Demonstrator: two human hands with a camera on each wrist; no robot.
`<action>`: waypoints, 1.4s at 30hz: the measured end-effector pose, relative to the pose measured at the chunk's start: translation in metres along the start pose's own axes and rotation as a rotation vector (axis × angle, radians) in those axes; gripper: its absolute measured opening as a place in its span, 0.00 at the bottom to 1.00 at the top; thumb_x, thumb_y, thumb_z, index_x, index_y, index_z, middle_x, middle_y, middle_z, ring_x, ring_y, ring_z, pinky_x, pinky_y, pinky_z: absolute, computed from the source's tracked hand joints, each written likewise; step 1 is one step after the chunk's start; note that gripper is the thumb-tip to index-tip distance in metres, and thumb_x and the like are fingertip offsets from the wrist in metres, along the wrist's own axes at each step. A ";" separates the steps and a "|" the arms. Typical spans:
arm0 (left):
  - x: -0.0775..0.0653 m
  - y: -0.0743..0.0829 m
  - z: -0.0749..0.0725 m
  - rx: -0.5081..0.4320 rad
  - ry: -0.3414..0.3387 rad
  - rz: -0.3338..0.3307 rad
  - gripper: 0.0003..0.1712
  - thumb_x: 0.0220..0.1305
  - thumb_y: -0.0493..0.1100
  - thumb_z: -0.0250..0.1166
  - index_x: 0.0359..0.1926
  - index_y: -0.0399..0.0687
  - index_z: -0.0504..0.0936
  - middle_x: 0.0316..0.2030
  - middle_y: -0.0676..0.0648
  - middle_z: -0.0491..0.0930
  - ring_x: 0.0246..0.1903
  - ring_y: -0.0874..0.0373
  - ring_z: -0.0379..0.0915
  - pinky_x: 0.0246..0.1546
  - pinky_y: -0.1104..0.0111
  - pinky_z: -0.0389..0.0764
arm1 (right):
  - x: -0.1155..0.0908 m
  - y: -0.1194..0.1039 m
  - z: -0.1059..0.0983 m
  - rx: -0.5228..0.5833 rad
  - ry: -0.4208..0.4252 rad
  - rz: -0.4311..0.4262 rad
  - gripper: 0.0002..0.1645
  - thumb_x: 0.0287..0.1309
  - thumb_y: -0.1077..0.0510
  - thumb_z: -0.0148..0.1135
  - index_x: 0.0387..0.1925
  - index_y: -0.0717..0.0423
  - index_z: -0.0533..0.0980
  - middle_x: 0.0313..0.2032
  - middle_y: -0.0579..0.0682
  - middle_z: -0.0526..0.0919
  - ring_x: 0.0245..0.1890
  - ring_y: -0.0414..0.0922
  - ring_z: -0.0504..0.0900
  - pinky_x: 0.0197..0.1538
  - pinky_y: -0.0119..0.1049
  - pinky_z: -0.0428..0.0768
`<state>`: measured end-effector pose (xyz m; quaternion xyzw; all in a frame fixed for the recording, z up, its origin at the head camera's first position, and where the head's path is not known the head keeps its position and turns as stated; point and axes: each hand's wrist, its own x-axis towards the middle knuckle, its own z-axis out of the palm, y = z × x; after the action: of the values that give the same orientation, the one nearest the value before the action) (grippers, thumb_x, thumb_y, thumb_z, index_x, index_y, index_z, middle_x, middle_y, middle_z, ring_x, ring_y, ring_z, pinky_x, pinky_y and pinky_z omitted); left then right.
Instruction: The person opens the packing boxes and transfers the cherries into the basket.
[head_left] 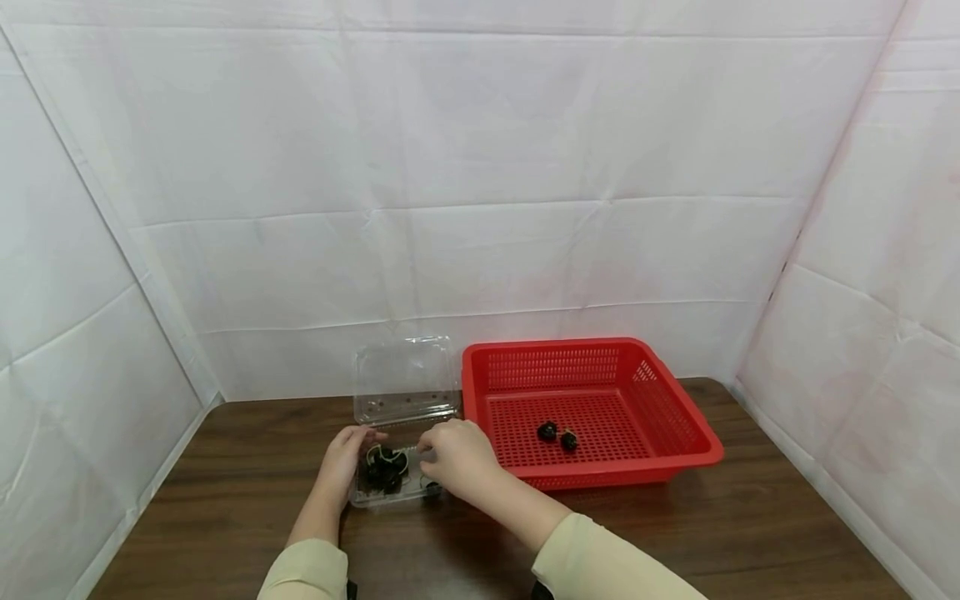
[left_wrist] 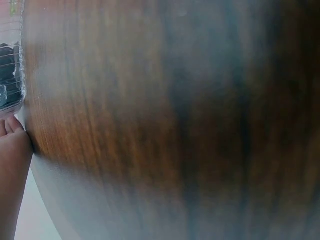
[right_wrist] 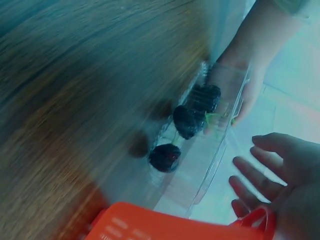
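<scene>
A clear plastic clamshell box [head_left: 401,492] stands on the table with its lid raised. Dark cherries [head_left: 385,471] with green stems lie in its left part. Another cherry [right_wrist: 165,158] is near the box's right end. My left hand [head_left: 347,454] holds the box at its left side, its fingers over the edge. Over the right part of the box is my right hand [head_left: 459,454]. In the right wrist view the right hand's fingers [right_wrist: 257,177] are spread and bent a little, with nothing between them, apart from the cherries.
A red perforated basket [head_left: 592,475] stands right of the box, close against it. Two dark cherries [head_left: 568,441] lie on the basket's floor. The brown wooden table [head_left: 225,500] is bounded by white sheeting [head_left: 480,250] at the back and sides.
</scene>
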<state>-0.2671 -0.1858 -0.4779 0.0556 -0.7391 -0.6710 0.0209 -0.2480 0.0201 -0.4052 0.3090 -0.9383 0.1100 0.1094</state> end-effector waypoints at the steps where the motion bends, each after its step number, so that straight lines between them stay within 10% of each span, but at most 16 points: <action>1: 0.000 0.000 0.000 0.009 -0.002 -0.006 0.22 0.79 0.48 0.43 0.55 0.32 0.70 0.51 0.37 0.79 0.60 0.40 0.65 0.63 0.46 0.59 | 0.001 -0.002 0.000 -0.021 -0.010 0.014 0.08 0.52 0.51 0.72 0.37 0.44 0.86 0.35 0.38 0.86 0.38 0.40 0.82 0.43 0.37 0.77; 17: 0.001 0.002 -0.003 0.016 0.020 -0.005 0.24 0.79 0.49 0.43 0.55 0.31 0.70 0.51 0.38 0.80 0.60 0.39 0.64 0.63 0.47 0.59 | 0.016 -0.026 0.018 -0.122 -0.100 0.172 0.11 0.51 0.45 0.70 0.23 0.43 0.79 0.20 0.40 0.77 0.24 0.44 0.77 0.29 0.41 0.76; 27: -0.001 -0.002 -0.003 0.012 0.015 0.038 0.24 0.78 0.51 0.45 0.53 0.33 0.73 0.48 0.39 0.81 0.57 0.40 0.67 0.61 0.46 0.62 | 0.017 -0.024 0.037 0.103 -0.119 0.297 0.28 0.49 0.49 0.73 0.52 0.52 0.79 0.39 0.48 0.85 0.37 0.47 0.83 0.35 0.42 0.80; 42: 0.001 -0.002 0.002 -0.027 0.041 0.019 0.20 0.79 0.43 0.43 0.53 0.30 0.71 0.48 0.37 0.81 0.56 0.41 0.69 0.61 0.49 0.64 | 0.013 -0.017 0.056 0.133 -0.054 0.250 0.23 0.54 0.51 0.71 0.52 0.48 0.80 0.39 0.47 0.86 0.38 0.47 0.84 0.36 0.42 0.81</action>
<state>-0.2685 -0.1843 -0.4802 0.0620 -0.7300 -0.6793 0.0434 -0.2559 -0.0155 -0.4525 0.1989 -0.9628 0.1764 0.0488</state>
